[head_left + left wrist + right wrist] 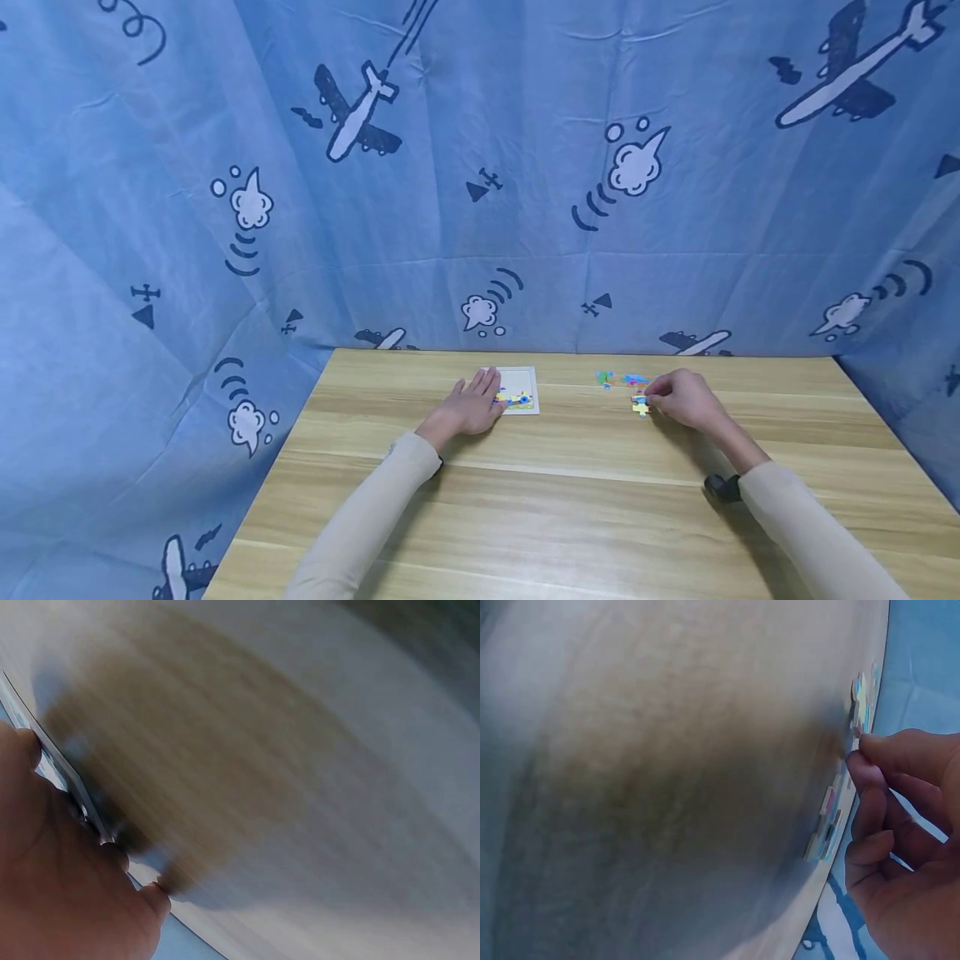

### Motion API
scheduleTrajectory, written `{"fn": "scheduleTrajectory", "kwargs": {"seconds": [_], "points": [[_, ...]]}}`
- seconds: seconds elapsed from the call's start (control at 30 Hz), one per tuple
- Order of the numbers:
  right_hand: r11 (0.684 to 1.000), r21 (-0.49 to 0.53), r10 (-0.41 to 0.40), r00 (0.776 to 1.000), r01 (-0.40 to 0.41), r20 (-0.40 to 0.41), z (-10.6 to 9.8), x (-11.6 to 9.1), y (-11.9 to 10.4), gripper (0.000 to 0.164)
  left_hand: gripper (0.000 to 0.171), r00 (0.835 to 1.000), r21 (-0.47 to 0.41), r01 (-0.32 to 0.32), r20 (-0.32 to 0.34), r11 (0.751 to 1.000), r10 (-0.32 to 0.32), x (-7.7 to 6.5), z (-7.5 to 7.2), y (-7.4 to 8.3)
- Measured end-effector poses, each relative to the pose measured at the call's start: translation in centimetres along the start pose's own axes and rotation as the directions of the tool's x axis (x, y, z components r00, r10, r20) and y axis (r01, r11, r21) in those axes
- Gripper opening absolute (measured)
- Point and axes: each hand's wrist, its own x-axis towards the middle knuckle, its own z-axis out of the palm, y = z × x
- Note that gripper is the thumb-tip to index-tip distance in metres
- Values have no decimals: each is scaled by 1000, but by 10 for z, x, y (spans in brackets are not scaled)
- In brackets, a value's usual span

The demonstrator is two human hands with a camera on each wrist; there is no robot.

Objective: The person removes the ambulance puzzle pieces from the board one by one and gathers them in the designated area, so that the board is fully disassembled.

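Observation:
A small white-framed jigsaw puzzle board lies toward the back of the table, a coloured picture strip along its lower part. My left hand rests over its left side with fingers extended; in the left wrist view the fingers lie across the board's edge. To the right, the thumb and forefinger of my right hand pinch a small blue-and-white puzzle piece. Just below that is a yellow puzzle piece. The right wrist view shows both fingertips together, low over the table among pieces.
A green puzzle piece and a blue one lie on the wooden table, between the board and my right hand. Behind the table's back edge hangs a blue curtain printed with airplanes.

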Motion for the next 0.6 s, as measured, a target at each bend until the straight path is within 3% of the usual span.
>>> {"fn": "scheduleTrajectory", "kwargs": {"seconds": [0.27,0.6], "points": [[999,-54,9,1000,-8,13,3,4,-2,11,70,1000,8,-2,5,1000,2,-4,-2,2],[996,-88,11,1000,-9,22,2,4,-6,10,70,1000,-6,16,7,1000,-16,3,3,-1]]}}
